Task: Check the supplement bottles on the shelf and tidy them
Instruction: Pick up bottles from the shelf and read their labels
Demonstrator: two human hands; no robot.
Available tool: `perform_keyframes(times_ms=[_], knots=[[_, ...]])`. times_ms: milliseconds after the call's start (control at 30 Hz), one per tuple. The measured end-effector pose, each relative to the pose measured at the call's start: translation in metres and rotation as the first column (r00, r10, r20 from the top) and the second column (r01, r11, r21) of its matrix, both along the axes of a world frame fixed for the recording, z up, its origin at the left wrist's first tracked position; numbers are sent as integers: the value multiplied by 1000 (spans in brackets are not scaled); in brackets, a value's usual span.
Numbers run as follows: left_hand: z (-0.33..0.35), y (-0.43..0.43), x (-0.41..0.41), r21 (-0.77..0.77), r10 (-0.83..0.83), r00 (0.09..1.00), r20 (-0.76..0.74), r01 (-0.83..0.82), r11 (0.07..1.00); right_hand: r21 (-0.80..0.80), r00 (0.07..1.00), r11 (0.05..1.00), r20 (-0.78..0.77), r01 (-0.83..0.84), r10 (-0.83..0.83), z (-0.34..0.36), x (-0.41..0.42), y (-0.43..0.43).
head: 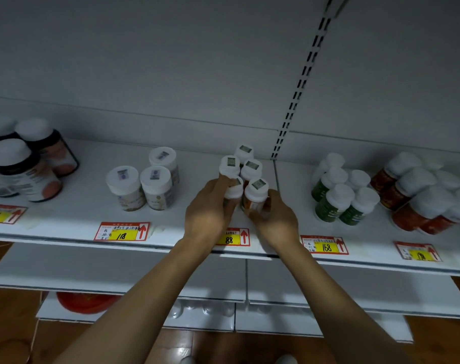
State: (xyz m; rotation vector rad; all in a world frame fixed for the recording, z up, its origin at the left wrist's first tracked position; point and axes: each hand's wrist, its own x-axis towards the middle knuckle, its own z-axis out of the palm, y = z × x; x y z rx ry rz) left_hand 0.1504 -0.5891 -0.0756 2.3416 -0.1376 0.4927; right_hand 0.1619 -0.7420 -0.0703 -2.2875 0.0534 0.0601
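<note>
Bare white shelf [92, 206] lies open on either side of the middle cluster of five small bottles [251, 168], which stands near the front lip above the 88 price tag [233, 239]. The caps are round, smooth and white. The left hand [208, 208] clasps the front-left bottle [235, 191]. The right hand [275, 219] wraps the orange-labelled bottle [256, 191] touching it.

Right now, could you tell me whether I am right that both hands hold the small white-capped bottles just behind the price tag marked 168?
Not quite: the head view shows the left hand and right hand holding the small white-capped bottles just behind the price tag marked 88. The 168 tag lies further right, before the green bottles.
</note>
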Motion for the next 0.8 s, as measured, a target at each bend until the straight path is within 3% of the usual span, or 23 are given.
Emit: perform_keyframes(times_ms=[100, 233, 300, 433, 500, 567, 700, 800], knots=[[7, 7, -10, -150, 12, 1000, -26, -15, 989, 143, 999, 989, -43, 32, -26, 9, -12, -4], [39, 20, -29, -402, -57, 998, -1, 52, 914, 311, 958, 932, 155, 187, -243, 23, -44, 4], [59, 28, -39, -540, -174, 985, 1, 147, 829, 527, 954, 833, 125, 170, -274, 42, -62, 16], [87, 40, -61, -819, -390, 920, 33, 249, 517, 789, 999, 614, -35, 36, -13, 75, -85, 43], [94, 45, -68, -861, -437, 898, 48, 259, 438, 814, 1000, 580, -16, 5, 14, 84, -93, 51], [98, 50, -74, -878, -467, 883, 38, 252, 406, 794, 999, 609, 28, -3, -32, 90, -100, 55], [102, 47, -83, -855, -418, 908, 15, 228, 466, 744, 982, 665, 161, -58, -95, 95, -114, 68], [105, 47, -84, -869, -356, 934, 28, 199, 452, 726, 978, 680, 200, -101, -67, 95, -121, 78]])
